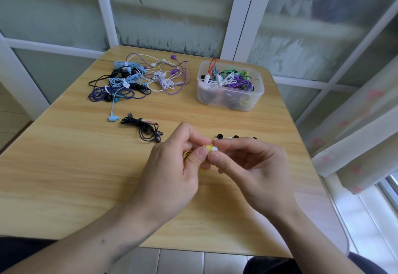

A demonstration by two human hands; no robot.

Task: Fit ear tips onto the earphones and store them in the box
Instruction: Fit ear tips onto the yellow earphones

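While the left hand pinches the yellow earphone between thumb and forefinger, its grip clamped on the bud, the right hand pinches a white ear tip against the bud's end. To seat it well, I judge the tip should be pushed on straight, with a slight twist, while the bud is held firm. Measured from the box, which holds coiled earphones on the desk, the earphone sits nearer the person and slightly left; spare tips lie between.
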